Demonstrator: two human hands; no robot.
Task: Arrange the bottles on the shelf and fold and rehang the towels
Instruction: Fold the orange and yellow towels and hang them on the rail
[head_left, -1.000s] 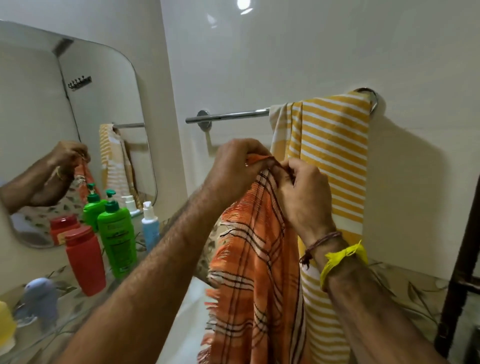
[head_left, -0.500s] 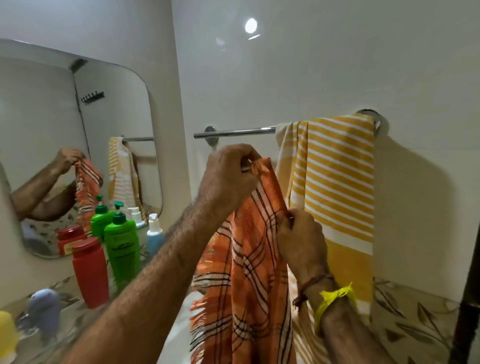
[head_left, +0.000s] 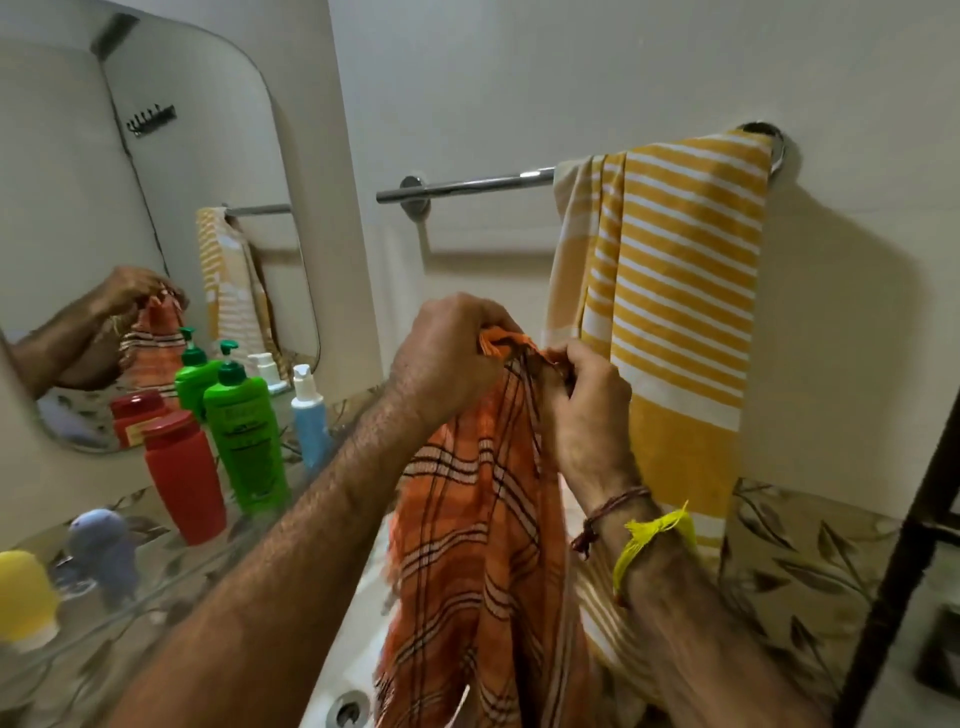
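Observation:
An orange plaid towel (head_left: 467, 551) hangs down from both my hands in front of the wall. My left hand (head_left: 441, 358) pinches its top edge and my right hand (head_left: 582, 410) grips the same edge just to the right. A yellow striped towel (head_left: 675, 291) is draped over the right end of the chrome towel bar (head_left: 467, 184). On the glass shelf (head_left: 156, 587) at the left stand a red bottle (head_left: 182, 478), a green pump bottle (head_left: 249, 431), a blue pump bottle (head_left: 309, 421), a grey-blue bottle (head_left: 104, 545) and a yellow cap (head_left: 23, 597).
A wall mirror (head_left: 104, 208) above the shelf reflects the bottles, the towels and my hands. A white basin with a drain (head_left: 348, 709) lies below the orange towel. A dark frame (head_left: 904, 545) runs up the right edge. The bar's left half is bare.
My right hand rose to the orange towel's top edge beside my left hand. Both hands and the towel now sit lower and further right in view.

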